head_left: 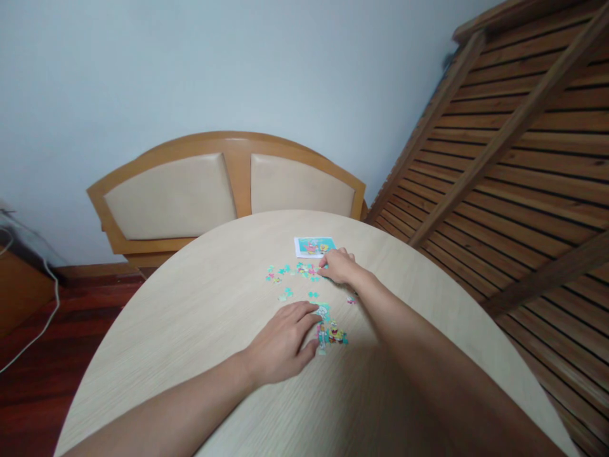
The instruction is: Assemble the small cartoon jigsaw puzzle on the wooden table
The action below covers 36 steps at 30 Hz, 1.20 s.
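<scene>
Seeing, at far left, a white cable (pixel 58 295) trailing down over the dark red floor (pixel 71 330). Facing, next along, a wood-framed backrest (pixel 236 171) with two cream padded panels, standing against the pale wall (pixel 190 63) behind the round pale-wood table (pixel 166 317). Spotting loose jigsaw pieces (pixel 270 277) in teal, pink and yellow, lying scattered across the tabletop beyond the left hand. Resting the left hand (pixel 285 339) palm down, with fingers loosely spread and thumb set apart, placing fingertips at the left edge of the assembled jigsaw section (pixel 335 334). Finding the picture card (pixel 309 247) behind the loose pieces, lying flat and showing a pink figure and a yellow one on teal. Viewing the assembled section on the near part of the table, lying flat and showing a pale Squidward at left and a yellow SpongeBob at right. Holding the right hand (pixel 340 265) by the card's near right corner, at the right end of the loose pieces, curling the fingers inward; being unable to tell whether pinching a piece. Noticing one pinkish piece (pixel 351 300) just beside the right forearm. Seeing, at far right, a slatted wooden panel (pixel 523 152) slanting beside the table.
</scene>
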{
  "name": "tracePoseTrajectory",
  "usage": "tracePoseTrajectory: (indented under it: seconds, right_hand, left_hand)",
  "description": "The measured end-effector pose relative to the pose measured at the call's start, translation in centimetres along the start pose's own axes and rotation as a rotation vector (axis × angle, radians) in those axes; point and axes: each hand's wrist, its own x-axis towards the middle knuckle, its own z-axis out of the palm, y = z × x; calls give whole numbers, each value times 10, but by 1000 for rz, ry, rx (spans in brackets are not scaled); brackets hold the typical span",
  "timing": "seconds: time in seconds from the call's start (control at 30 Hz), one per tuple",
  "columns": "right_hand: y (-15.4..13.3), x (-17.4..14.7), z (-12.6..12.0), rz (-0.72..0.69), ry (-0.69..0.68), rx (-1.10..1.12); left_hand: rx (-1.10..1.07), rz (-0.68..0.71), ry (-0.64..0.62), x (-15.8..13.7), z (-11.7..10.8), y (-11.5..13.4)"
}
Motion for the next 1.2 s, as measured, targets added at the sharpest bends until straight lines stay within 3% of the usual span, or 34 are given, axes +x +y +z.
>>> tracePoseTrajectory:
  seconds: [0.23,0.57,0.77,0.9,1.03,1.2]
  right_hand:
    - [0,-13,-3,-111,39,78]
    - [5,-22,8,-147,49,335]
    - [10,-71,10,-245,35,594]
    - [16,-112,11,-250,-47,784]
    - [19,-136,14,-216,-44,799]
    - [19,-150,16,-325,-57,654]
  left_hand:
    - [8,-7,-12,1,-1,2]
    - [7,14,7,0,1,-1]
    - [8,18,-3,0,1,0]
    - [10,18,-14,0,1,0]
    - [11,16,-29,-1,0,1]
    - [16,15,-32,-3,-1,2]
